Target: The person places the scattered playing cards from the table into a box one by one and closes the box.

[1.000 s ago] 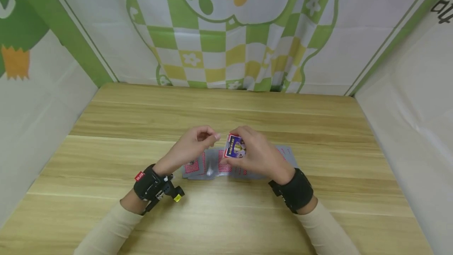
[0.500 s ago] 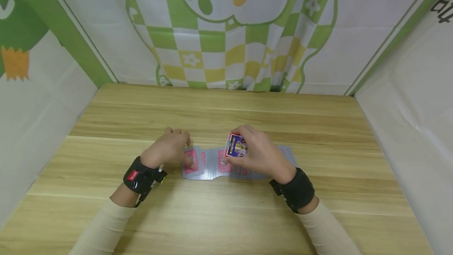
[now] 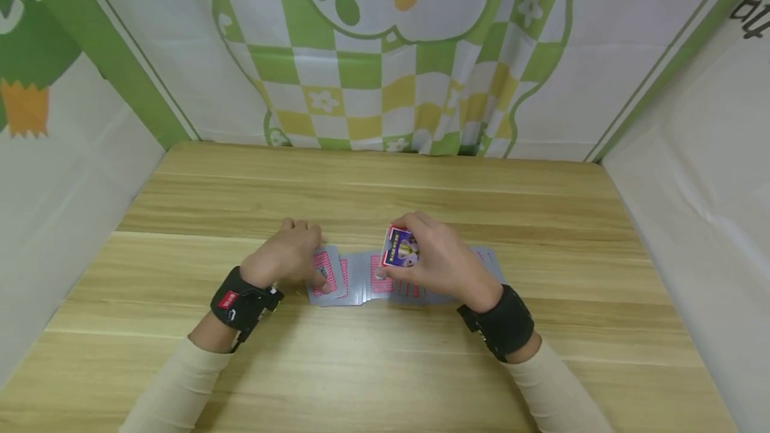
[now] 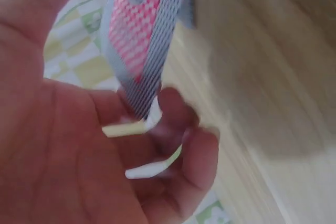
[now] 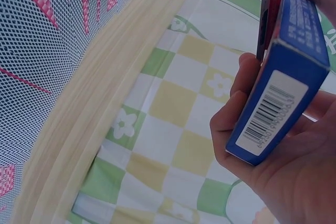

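In the head view, playing cards (image 3: pixel 356 279) lie face down in an overlapping row, with grey borders and red patterned backs. At the row's left end, my left hand (image 3: pixel 284 256) holds the end playing card (image 3: pixel 335 274) between thumb and fingers. The left wrist view has this card (image 4: pixel 137 38) close up, one corner by the curled fingers (image 4: pixel 197 166). Above the row my right hand (image 3: pixel 448 264) grips a small card box (image 3: pixel 398 249). Its blue side with a barcode label (image 5: pixel 275 106) faces the right wrist camera. My right hand and the box hide part of the row.
The cards lie on a wood-grain table (image 3: pixel 385 366). A green, yellow and white checked curtain (image 3: pixel 373 79) hangs along its back edge. White cloth walls (image 3: pixel 686 172) with green bands stand at both sides.
My left hand has moved left and down from beside the box to the row's left end. There the end card has tilted and shifted slightly. The right hand and box have stayed put.
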{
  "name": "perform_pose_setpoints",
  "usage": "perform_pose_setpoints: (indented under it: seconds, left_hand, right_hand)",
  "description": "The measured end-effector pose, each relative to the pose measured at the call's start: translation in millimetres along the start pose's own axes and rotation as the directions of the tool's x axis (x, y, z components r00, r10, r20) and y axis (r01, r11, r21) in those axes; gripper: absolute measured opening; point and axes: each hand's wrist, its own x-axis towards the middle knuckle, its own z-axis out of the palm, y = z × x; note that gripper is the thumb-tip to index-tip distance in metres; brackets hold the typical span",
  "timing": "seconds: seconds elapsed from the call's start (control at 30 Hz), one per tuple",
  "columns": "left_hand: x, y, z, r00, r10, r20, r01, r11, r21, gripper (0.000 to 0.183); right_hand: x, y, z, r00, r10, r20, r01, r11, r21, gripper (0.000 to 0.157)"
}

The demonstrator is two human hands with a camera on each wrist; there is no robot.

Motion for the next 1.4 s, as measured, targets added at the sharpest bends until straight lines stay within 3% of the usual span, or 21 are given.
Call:
perform_pose_setpoints:
  seconds: [0.13,0.2,0.43,0.6,0.67,0.77,0.87,0.97,1.27,1.4]
  left_hand:
    - [-1.2,1.7,-2.6,0.998,0.003,0.060,0.000,0.998,-0.057,0.048]
    - [-1.3,1.7,-1.9,0.998,0.006,0.059,-0.001,0.997,-0.077,0.046]
    - [-2.8,1.8,0.4,1.000,0.001,-0.025,-0.002,0.998,-0.068,0.068]
    - [-5.5,2.6,-6.9,0.995,0.097,0.011,-0.095,0.989,-0.112,0.037]
    - [-6.5,2.8,-11.5,0.987,0.158,0.013,-0.152,0.965,-0.212,0.029]
    - [-6.9,4.8,-17.5,0.976,0.210,-0.054,-0.213,0.888,-0.407,0.028]
    - [-8.3,10.1,-21.4,0.978,0.171,-0.123,-0.210,0.780,-0.590,0.033]
    - [-9.9,17.9,-22.7,0.981,0.113,-0.157,-0.190,0.711,-0.677,0.038]
    - [-11.5,34.1,-19.2,0.976,0.058,-0.208,-0.196,0.640,-0.743,0.044]
    - [-9.8,39.6,-13.3,0.972,0.042,-0.231,-0.206,0.627,-0.752,0.044]
  right_hand:
    - [-0.4,-0.3,0.7,1.000,0.002,0.005,-0.002,1.000,-0.002,0.067]
    - [-0.5,0.0,1.3,1.000,-0.001,0.008,0.001,1.000,0.003,0.066]
    - [-0.9,0.6,2.6,1.000,-0.010,0.014,0.010,1.000,0.013,0.064]
    - [-0.8,0.3,2.2,1.000,-0.013,0.017,0.012,1.000,0.017,0.064]
    - [-0.7,0.3,1.9,1.000,-0.013,0.018,0.013,1.000,0.021,0.064]
    - [-0.4,-0.2,1.5,1.000,-0.012,0.023,0.011,1.000,0.026,0.064]
    - [-0.1,-0.9,1.3,0.999,-0.007,0.031,0.006,1.000,0.027,0.065]
    - [-0.2,-1.7,1.1,0.999,0.001,0.036,-0.001,1.000,0.022,0.066]
    - [0.2,-3.8,0.3,0.999,-0.011,0.030,0.009,0.999,0.036,0.065]
    - [0.2,-4.2,0.7,0.999,-0.017,0.029,0.016,0.999,0.040,0.064]
